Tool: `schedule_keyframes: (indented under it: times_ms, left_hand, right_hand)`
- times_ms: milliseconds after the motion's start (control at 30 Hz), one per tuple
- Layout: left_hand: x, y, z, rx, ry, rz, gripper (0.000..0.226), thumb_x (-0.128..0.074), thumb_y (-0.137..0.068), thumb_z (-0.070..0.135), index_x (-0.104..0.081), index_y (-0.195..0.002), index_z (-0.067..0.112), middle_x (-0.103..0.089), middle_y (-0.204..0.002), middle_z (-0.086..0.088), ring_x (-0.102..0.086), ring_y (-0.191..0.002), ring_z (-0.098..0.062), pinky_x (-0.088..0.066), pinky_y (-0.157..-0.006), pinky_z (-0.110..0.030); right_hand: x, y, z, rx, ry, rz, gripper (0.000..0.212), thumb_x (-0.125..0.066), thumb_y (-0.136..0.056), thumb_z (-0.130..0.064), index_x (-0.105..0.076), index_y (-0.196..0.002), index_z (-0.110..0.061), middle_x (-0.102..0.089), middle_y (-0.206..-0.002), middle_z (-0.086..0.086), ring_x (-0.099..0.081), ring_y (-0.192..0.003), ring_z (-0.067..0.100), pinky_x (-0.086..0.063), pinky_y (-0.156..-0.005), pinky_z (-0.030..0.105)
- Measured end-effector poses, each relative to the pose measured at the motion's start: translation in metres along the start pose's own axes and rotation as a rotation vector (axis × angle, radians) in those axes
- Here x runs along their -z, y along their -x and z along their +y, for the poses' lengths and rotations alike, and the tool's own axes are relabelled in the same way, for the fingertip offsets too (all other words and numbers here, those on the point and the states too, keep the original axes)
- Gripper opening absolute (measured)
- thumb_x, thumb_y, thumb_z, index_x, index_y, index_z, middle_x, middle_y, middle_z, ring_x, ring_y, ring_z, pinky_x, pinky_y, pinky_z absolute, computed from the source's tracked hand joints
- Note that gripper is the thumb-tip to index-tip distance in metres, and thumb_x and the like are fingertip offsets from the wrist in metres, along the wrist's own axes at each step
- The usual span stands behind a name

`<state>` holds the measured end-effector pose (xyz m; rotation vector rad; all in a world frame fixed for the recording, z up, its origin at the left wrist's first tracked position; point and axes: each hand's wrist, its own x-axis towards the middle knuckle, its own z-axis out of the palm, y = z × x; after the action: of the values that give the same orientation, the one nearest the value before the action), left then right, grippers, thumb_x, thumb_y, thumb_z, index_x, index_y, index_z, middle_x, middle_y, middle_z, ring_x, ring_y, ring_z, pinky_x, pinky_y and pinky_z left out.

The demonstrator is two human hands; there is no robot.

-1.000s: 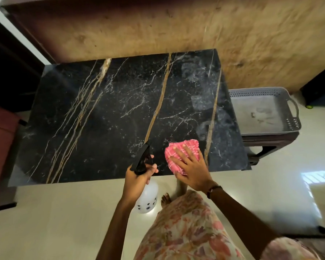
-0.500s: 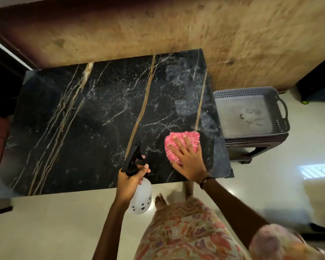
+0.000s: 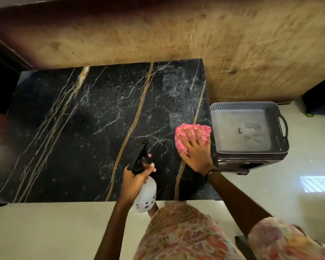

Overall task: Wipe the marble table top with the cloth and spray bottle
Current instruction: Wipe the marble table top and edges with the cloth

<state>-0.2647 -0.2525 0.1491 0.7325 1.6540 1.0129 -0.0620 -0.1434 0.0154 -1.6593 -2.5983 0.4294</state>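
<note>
A black marble table top (image 3: 94,128) with gold and white veins fills the middle of the view. My right hand (image 3: 196,151) lies flat, fingers spread, pressing a folded pink cloth (image 3: 192,131) onto the table near its right edge. My left hand (image 3: 135,180) grips the neck of a white spray bottle (image 3: 145,196) with a black trigger head, held over the table's near edge, nozzle pointing away from me across the marble.
A grey plastic tray (image 3: 248,106) with handles rests on a dark stool just right of the table. A brown plywood wall (image 3: 176,34) runs behind the table. Pale tiled floor (image 3: 45,231) lies in front and to the right. A reddish object sits at the far left.
My right hand has slid the pink cloth away from me and to the right, up to the table's right edge. The spray bottle stays in my left hand near the front edge.
</note>
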Motion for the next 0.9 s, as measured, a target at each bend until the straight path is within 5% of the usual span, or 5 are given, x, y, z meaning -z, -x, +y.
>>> schedule_keyframes:
  times_ms: [200, 333, 533, 733, 900]
  left_hand:
    - [-0.016, -0.021, 0.007, 0.045, -0.027, -0.023, 0.006, -0.064, -0.087, 0.01, -0.069, -0.087, 0.013, -0.067, -0.056, 0.007, -0.049, -0.06, -0.019, -0.047, -0.063, -0.015]
    - [-0.02, -0.037, 0.011, 0.02, -0.043, -0.014, 0.018, -0.064, -0.087, 0.012, -0.068, -0.104, 0.009, -0.068, -0.057, 0.008, -0.044, -0.049, -0.006, -0.046, -0.06, -0.01]
    - [-0.027, -0.059, 0.02, 0.025, -0.039, 0.022, 0.019, -0.064, -0.087, 0.011, -0.068, -0.104, 0.006, -0.064, -0.052, 0.007, -0.053, -0.07, -0.025, -0.048, -0.062, -0.012]
    - [-0.036, -0.081, 0.034, 0.034, -0.014, 0.034, 0.024, -0.068, -0.085, 0.016, -0.071, -0.065, 0.028, -0.058, -0.06, -0.012, -0.046, -0.056, -0.017, -0.045, -0.07, -0.031]
    - [-0.039, -0.102, 0.042, -0.007, 0.026, 0.004, 0.018, -0.063, -0.087, 0.008, -0.067, -0.104, 0.012, -0.064, -0.053, 0.007, -0.05, -0.07, -0.029, -0.047, -0.074, -0.032]
  right_hand:
    - [-0.009, 0.039, 0.016, 0.364, 0.063, -0.004, 0.062, -0.043, -0.089, -0.059, -0.034, -0.145, -0.034, -0.025, -0.155, -0.001, -0.018, -0.145, 0.028, -0.015, -0.111, 0.068]
    - [0.008, 0.028, 0.062, 0.183, 0.015, -0.009, 0.064, -0.041, -0.087, -0.061, -0.036, -0.144, -0.032, -0.034, -0.153, 0.005, -0.019, -0.144, 0.03, -0.03, -0.104, 0.068]
    - [0.017, -0.068, 0.029, 0.085, -0.007, -0.02, 0.066, -0.038, -0.086, -0.06, -0.032, -0.146, -0.032, -0.025, -0.157, 0.004, -0.016, -0.146, 0.034, -0.012, -0.106, 0.072]
    - [0.005, -0.055, 0.006, 0.356, 0.069, -0.059, 0.067, -0.037, -0.089, -0.06, -0.028, -0.149, -0.033, -0.02, -0.159, 0.001, -0.012, -0.147, 0.031, -0.009, -0.111, 0.068]
    - [0.022, -0.035, 0.077, 0.223, 0.046, -0.026, 0.067, -0.034, -0.088, -0.067, -0.032, -0.145, -0.033, -0.031, -0.155, 0.004, -0.02, -0.144, 0.031, -0.028, -0.105, 0.068]
